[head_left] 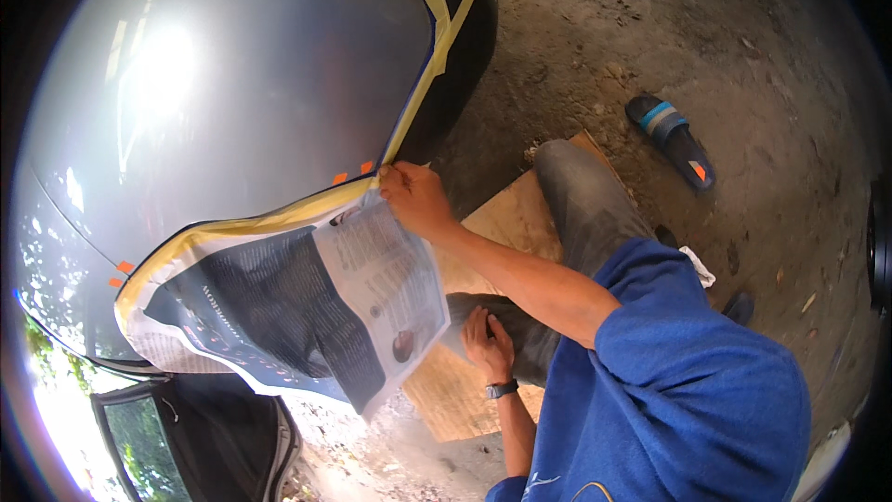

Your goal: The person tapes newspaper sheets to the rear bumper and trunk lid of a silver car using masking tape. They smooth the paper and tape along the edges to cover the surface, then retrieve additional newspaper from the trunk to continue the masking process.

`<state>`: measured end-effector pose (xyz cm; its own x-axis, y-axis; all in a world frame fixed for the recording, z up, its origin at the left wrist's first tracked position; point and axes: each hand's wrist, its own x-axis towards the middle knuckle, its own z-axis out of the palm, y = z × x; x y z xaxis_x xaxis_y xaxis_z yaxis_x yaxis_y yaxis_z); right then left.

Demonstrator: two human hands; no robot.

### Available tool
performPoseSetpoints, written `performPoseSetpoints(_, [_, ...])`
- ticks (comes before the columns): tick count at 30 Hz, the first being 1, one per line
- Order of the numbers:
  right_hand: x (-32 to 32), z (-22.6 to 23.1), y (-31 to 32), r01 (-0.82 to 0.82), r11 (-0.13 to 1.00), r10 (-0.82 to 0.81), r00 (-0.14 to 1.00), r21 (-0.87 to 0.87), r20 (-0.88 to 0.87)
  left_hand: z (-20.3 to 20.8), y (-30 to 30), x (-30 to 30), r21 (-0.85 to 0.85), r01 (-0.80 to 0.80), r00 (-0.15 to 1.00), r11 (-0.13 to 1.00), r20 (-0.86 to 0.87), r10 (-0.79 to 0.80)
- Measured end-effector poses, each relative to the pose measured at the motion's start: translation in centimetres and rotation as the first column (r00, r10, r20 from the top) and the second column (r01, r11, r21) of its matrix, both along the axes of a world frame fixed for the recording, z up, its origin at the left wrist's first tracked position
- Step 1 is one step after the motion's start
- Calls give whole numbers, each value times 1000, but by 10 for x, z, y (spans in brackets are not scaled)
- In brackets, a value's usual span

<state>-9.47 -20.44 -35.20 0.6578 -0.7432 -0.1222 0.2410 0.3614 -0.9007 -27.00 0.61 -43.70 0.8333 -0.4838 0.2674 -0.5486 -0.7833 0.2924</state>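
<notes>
A grey car body panel (pixel 279 65) fills the upper left, with yellow masking tape (pixel 415 98) along its right edge. A printed newspaper sheet (pixel 348 260) hangs from another tape strip (pixel 223 225) along the panel's lower edge. At the corner where the strips meet, my right hand (pixel 415 200) is closed, its fingertips pinching the tape at the sheet's upper right. My left hand (pixel 488 339), with a watch at the wrist, lies on my leg, fingers stretched out and holding nothing. Small orange tape pieces (pixel 340 178) stick to the panel just above the lower strip.
A wooden board (pixel 511 218) lies under my legs on the dirt ground. To the right lies a black sandal (pixel 669 139) with a blue and grey strap. The car's dark-framed window (pixel 139 446) is at the lower left.
</notes>
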Motion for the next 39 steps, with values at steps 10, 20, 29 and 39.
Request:
performPoseSetpoints(10, [-43, 2, 21, -189, 979, 199, 969, -79, 146, -5, -6, 20, 22, 36, 995, 999, -90, -34])
performPoseSetpoints(20, [-32, 69, 38, -639, 600, 220, 711, 482, 668, 2, -21, 3, 39, -46, 994, 998, -98, 50])
performPoseSetpoints(29, [-25, 101, 66, -499, 856, 503, 739, -138, 448, 16, -30, -2, 67, 68, 929, 995, -367, -39])
performPoseSetpoints(39, [-41, 36, 15, 132, 456, 186, 953, -880, 239, 276, -90, 13, -342, 370, 896, 864, -116, -430])
